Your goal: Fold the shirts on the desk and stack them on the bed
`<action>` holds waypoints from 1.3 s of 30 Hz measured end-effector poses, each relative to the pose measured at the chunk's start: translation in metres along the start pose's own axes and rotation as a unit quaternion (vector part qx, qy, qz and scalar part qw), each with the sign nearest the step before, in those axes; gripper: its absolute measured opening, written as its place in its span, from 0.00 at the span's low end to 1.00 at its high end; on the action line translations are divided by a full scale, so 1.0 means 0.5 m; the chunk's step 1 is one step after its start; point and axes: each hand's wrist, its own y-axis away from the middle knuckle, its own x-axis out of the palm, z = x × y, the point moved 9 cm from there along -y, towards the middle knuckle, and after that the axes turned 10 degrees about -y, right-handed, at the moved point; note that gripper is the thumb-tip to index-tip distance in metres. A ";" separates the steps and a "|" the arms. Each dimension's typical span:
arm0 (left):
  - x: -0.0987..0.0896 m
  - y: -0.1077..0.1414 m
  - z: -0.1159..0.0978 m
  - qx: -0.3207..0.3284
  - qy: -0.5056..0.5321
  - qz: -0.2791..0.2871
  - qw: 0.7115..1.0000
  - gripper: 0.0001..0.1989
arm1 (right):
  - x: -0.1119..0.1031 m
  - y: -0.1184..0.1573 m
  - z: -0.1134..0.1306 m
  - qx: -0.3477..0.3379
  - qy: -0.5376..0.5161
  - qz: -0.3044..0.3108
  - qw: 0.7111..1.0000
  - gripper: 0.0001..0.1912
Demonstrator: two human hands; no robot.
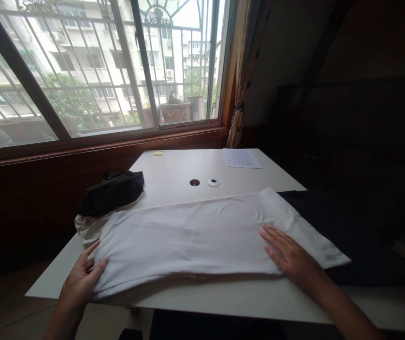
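While the white cloth point(188, 236) lies spread across the bench point(174, 172), my right fingers point(275, 237) rest flat, loosely spread on it; my left fingers point(88, 251) curl half-open at its end, grip unclear. It looks light, soft, easily rumpled, best held by its edges.

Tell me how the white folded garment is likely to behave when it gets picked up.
The white folded garment will probably flop and sag between the hands, since its edges curve and its surface wrinkles softly. Its folds may slip open, as the layers look loosely stacked at the left hand.
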 end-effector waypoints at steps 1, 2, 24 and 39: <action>0.001 0.001 -0.002 -0.001 0.007 -0.002 1.000 0.42 | 0.001 0.001 0.000 0.000 0.002 0.002 1.000 0.26; 0.001 0.002 -0.004 0.000 0.015 -0.003 1.000 0.42 | 0.002 0.001 0.000 0.000 0.003 0.004 1.000 0.26; 0.140 0.132 -0.554 0.381 -0.119 -0.047 0.916 0.29 | 0.055 -0.201 0.145 0.230 -0.519 0.112 0.816 0.33; 0.360 0.374 -0.566 0.663 -0.102 0.292 0.682 0.17 | 0.116 -0.193 0.105 0.279 -0.616 0.140 0.723 0.59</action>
